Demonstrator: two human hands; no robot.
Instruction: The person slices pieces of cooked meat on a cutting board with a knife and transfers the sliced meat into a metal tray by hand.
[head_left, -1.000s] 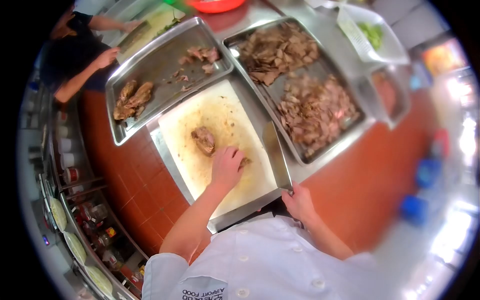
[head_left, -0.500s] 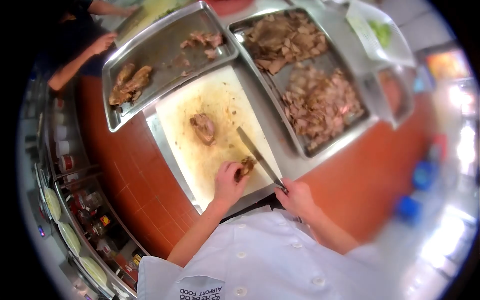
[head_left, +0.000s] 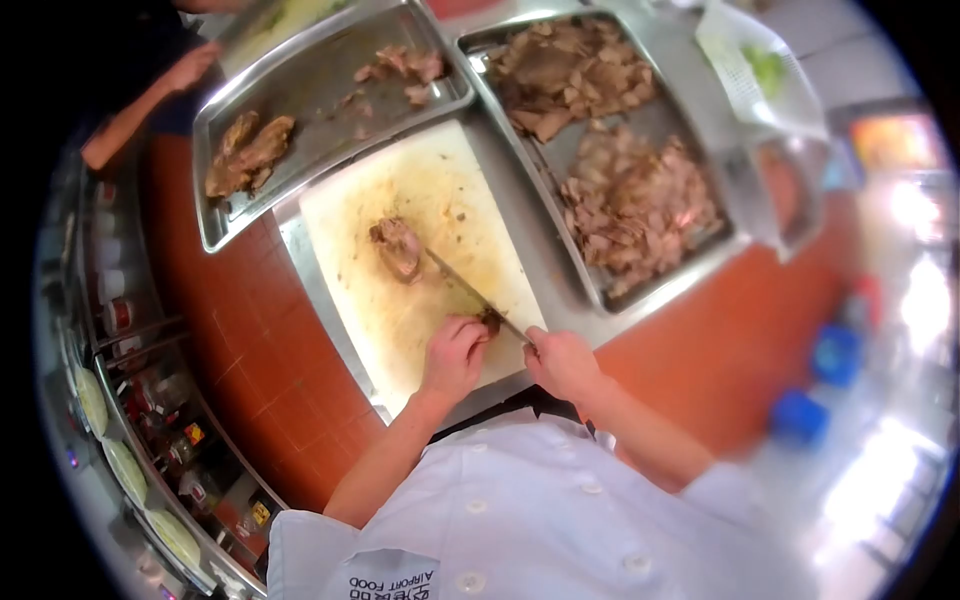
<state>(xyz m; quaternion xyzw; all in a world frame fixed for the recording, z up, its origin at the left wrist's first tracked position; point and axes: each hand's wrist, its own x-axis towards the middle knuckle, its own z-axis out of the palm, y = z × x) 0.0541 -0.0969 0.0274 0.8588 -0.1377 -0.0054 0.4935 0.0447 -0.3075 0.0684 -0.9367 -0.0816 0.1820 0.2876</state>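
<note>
On the white cutting board [head_left: 440, 180] lies a larger chunk of cooked meat [head_left: 400, 252], left of the blade. My left hand [head_left: 455, 353], fingers curled, grips a small dark piece of meat [head_left: 490, 319] near the board's close edge. My right hand [head_left: 562, 364] is closed around the handle of a long knife [head_left: 462, 284]. The blade slants up and left across the board, its edge at the small piece and its tip close to the larger chunk. Whether the blade has entered the small piece I cannot tell.
A metal tray [head_left: 310, 165] at upper left holds meat chunks and scraps. Another tray [head_left: 545, 185] at upper right carries two piles of sliced meat. A white perforated basket [head_left: 740, 85] with something green stands beyond it. A co-worker's arm [head_left: 140, 110] reaches in at upper left.
The knife has moved left and its blade has turned toward the larger chunk, now beside the small piece. My right hand has come closer to my left hand, which keeps its hold.
</note>
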